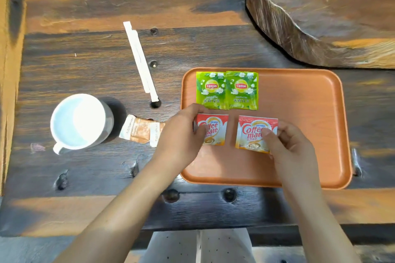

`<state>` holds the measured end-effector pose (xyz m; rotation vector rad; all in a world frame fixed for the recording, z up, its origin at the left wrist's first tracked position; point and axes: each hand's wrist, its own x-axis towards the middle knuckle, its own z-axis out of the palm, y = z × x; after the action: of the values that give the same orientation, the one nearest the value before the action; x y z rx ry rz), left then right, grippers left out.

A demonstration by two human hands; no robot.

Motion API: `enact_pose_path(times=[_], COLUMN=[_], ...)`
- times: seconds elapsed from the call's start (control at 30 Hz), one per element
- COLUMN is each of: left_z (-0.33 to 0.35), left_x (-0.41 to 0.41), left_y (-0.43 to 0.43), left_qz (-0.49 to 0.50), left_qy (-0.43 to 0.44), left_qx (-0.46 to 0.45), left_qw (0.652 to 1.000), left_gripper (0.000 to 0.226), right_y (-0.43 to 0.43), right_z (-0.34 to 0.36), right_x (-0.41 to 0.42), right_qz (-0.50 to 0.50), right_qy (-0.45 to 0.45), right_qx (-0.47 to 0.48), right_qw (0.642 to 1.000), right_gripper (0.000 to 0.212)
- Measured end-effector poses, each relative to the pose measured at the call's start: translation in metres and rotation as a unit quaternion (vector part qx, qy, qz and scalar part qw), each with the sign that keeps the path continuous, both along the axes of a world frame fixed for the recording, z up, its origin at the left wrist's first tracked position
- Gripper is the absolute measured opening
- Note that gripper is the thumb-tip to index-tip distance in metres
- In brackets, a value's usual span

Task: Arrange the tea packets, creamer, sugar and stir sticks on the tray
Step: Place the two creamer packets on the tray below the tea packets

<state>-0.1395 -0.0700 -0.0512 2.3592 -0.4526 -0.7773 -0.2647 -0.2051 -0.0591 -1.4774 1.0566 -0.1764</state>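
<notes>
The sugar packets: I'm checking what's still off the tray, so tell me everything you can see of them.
The sugar packets are orange-and-white paper sachets, slightly crumpled, lying flat on the dark wooden table between the white mug and the orange tray. They overlap; their count is unclear. The left hand covers their right end. Print is unreadable.

Soft, even light; mug (80, 121) overexposed, edges bowed.

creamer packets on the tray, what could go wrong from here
The left hand and right hand each hold a Coffee-mate packet just below the Lipton tea packets; a nudge could shift that row. Reaching left for the sugar sachets, an arm might knock the white cup.
</notes>
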Motion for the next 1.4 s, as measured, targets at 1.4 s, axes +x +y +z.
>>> enact_pose_path(times=[1.4], left_z=[-0.023], left_x=[-0.042], left_y=[0.004], left_qz=[-0.061], left_qy=[-0.184], left_qx=[-0.001], left_qw=[0.981], left_gripper=[0.028], right_y=[0.018], right_z=[-0.03], right_x=[0.002], right_qz=[0.246], right_qy=[0.078], right_qx=[-0.407], right_qw=[0.876], right_gripper=[0.034])
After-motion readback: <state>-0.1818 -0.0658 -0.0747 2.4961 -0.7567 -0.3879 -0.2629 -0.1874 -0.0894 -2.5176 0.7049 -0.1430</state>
